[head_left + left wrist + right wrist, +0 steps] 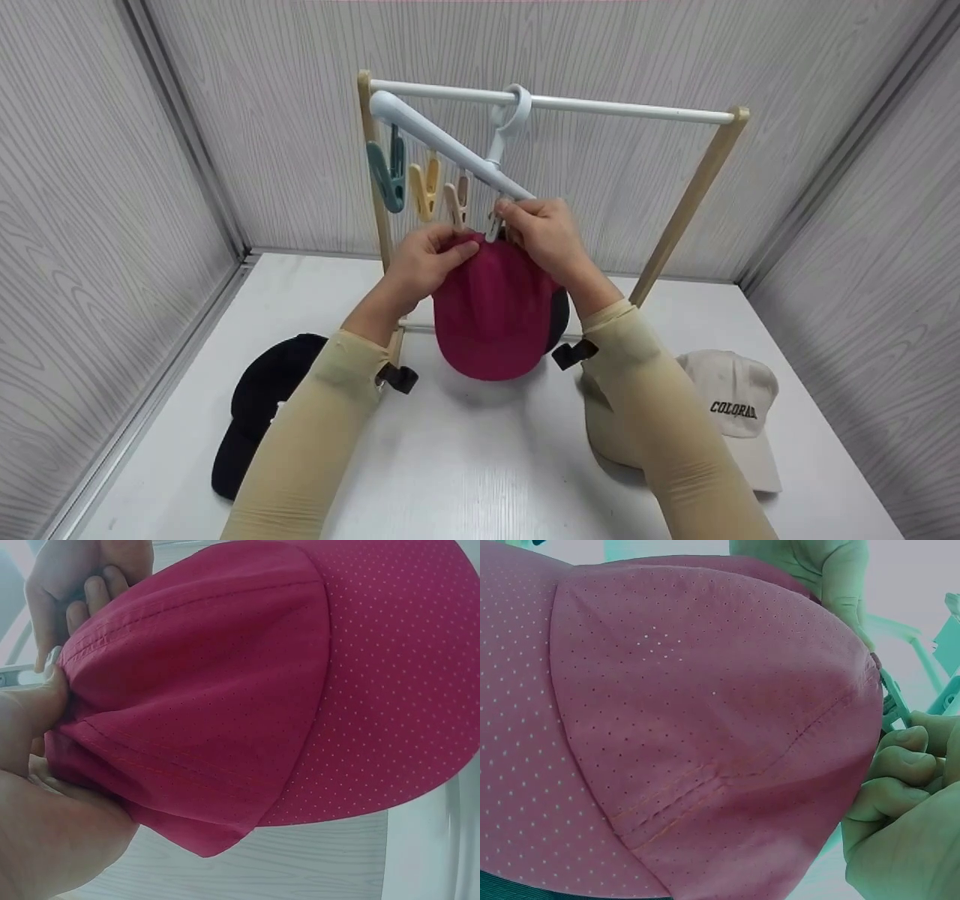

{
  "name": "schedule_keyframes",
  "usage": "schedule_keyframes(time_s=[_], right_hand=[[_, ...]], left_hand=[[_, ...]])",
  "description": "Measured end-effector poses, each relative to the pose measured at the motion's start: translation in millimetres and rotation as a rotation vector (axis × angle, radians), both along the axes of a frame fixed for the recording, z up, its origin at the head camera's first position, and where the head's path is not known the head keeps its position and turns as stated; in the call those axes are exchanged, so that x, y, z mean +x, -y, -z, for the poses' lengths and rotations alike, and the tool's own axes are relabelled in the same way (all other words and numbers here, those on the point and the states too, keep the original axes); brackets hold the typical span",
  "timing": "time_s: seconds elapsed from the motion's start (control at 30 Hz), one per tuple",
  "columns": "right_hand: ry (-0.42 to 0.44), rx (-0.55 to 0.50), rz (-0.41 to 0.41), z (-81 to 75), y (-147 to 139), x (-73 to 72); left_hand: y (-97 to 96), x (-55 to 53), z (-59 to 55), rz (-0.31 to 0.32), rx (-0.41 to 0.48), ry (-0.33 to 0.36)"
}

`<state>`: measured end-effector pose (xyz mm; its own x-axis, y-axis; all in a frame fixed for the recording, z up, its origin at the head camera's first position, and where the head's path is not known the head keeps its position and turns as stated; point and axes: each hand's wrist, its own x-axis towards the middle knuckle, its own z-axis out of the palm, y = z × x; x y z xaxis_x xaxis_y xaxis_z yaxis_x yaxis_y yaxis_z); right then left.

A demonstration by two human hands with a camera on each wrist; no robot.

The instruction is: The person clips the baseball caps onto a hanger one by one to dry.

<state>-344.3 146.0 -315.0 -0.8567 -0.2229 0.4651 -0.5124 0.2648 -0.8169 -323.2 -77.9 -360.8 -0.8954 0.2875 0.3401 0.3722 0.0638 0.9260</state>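
Observation:
A magenta cap (493,319) with a dotted brim hangs brim down below the pale blue hanger (442,141). My left hand (421,264) pinches the top of its crown between thumb and fingers. A whitish clothespin (493,227) meets the crown's top edge, and my right hand (546,231) pinches its upper end. In the right wrist view, the clothespin (894,701) sits at the crown's tip; whether its jaws bite the fabric, I cannot tell. Teal (388,172), yellow (424,191) and pinkish (457,202) clothespins hang left along the hanger.
The hanger hooks over the white bar (622,107) of a wooden-legged rack (690,202). Something dark (559,319) shows behind the magenta cap. A black cap (270,397) lies at left; a beige cap (611,435) and a cream lettered cap (739,390) lie at right.

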Motion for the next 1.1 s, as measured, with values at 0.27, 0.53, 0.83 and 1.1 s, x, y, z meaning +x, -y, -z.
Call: schedule_keyframes(time_s=[0.27, 0.53, 0.83, 1.1], right_hand=[[0.018, -0.036, -0.012, 0.9, -1.3, 0.1], [0.040, -0.046, -0.027, 0.1, -3.3, -0.6], [0.042, -0.008, -0.014, -0.4, -2.5, 0.9], [0.000, 0.041, -0.011, -1.1, -3.2, 1.7]], left_hand=[[-1.4, -0.8, -0.3, 0.009, -0.005, 0.021], [-3.2, -2.5, -1.7, 0.010, 0.024, 0.035], [-3.7, -1.4, -2.5, 0.004, 0.049, 0.063], [-6.5, -0.1, -5.7, -0.032, 0.066, 0.054]])
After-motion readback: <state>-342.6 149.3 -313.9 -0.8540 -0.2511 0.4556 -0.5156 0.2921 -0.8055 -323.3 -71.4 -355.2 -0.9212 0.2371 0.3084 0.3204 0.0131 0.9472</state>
